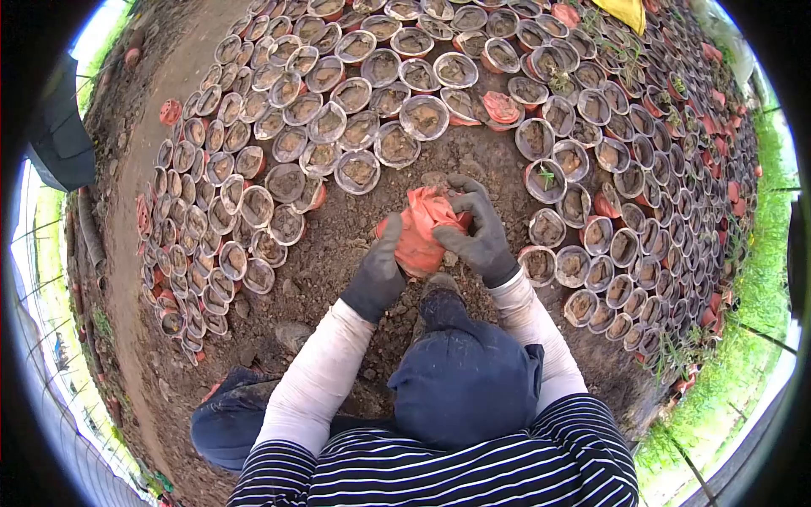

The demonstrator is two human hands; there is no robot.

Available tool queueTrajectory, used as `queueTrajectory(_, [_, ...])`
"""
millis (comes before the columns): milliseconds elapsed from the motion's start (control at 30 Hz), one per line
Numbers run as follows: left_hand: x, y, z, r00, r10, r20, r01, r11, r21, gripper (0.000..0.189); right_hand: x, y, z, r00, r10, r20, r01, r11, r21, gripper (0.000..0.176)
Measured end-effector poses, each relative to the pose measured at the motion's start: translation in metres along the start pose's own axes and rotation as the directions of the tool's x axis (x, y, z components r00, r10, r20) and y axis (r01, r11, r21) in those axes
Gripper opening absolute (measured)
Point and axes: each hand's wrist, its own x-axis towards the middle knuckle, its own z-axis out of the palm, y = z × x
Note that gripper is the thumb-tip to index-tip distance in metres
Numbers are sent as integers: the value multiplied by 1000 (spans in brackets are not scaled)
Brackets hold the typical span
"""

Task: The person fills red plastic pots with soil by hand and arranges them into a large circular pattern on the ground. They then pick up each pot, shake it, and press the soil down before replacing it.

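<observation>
An orange-red plastic nursery bag (419, 240), crumpled at its upper end, is held between my two gloved hands just above the soil. My left hand (377, 277), in a dark glove, presses against the bag's left side, with some of its fingers hidden beneath. On the other side, my right hand (480, 235) grips the crumpled upper edge with thumb and curled fingers. What the bag contains is not visible. Beyond it stand soil-filled pots (356, 172) in thin orange-red plastic, packed close together.
Loose brown soil (338, 253) lies around my knees. More filled pots (572, 266) stand to the right, one with a small green sprout (546, 176). A crumpled orange bag (502, 108) lies among the far pots. A dirt path (127, 211) runs along the left, and a yellow item (625, 12) is at the top.
</observation>
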Motion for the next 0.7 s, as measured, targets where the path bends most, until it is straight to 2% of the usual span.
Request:
queueTrajectory(33, [-5, 6, 7, 998, 68, 3, -66, 950, 304, 52, 3, -4, 0, 998, -53, 22, 54, 996, -69, 36])
queueTrajectory(67, [-5, 3, -1, 995, 104, -2, -93, 899, 428, 51, 5, -6, 0, 993, -104, 47, 110, 985, -136, 38])
queueTrajectory(100, [-5, -1, -9, 990, 140, -8, -113, 831, 545, 49, 5, -7, 4, 994, -99, 36, 103, 985, -138, 39])
queueTrajectory(167, [5, -30, -57, 987, 153, -54, -102, 846, 524, 47, 4, -5, 11, 996, -86, 14, 87, 986, -141, 40])
queueTrajectory(267, [2, -34, -71, 983, 176, -49, -107, 772, 627, 46, 2, 5, 14, 991, -130, 30, 134, 977, -167, 53])
queueTrajectory(300, [1, -31, -70, 983, 179, -49, -106, 754, 648, 46, 1, 10, 19, 996, -76, -36, 76, 997, -6, 61])
queueTrajectory(333, [-1, -25, -60, 983, 172, -64, -95, 776, 624, 47, -1, 13, 28, 996, -10, -91, 24, 987, 156, 69])
queueTrajectory(367, [-1, -20, -49, 987, 130, -93, -73, 885, 461, 48, -4, 14, 34, 989, 65, -134, -19, 949, 316, 77])
queueTrajectory(400, [-1, -14, -37, 988, 89, -123, -51, 959, 279, 50, -5, 12, 35, 989, 125, -80, -76, 890, 449, 84])
queueTrajectory(433, [0, -7, -24, 991, 1, -137, -11, 997, -76, 52, -7, 9, 36, 984, 177, -19, -135, 810, 570, 91])
queueTrajectory(467, [1, -4, -17, 989, -88, -121, 29, 906, -422, 54, -8, 8, 36, 974, 220, 50, -195, 710, 677, 98])
queueTrajectory(567, [-2, -4, -20, 1000, -11, 6, 13, 855, -519, 56, -12, 11, 33, 893, 256, 371, -446, 616, 649, 100])
queueTrajectory(667, [0, 1, -9, 992, 62, 107, 15, 796, -605, 54, -9, 9, 29, 868, 253, 426, -492, 547, 677, 100])
queueTrajectory(700, [3, 3, -11, 999, 49, -4, -47, 923, -382, 52, -10, 10, 28, 889, 261, 376, -448, 663, 600, 99])
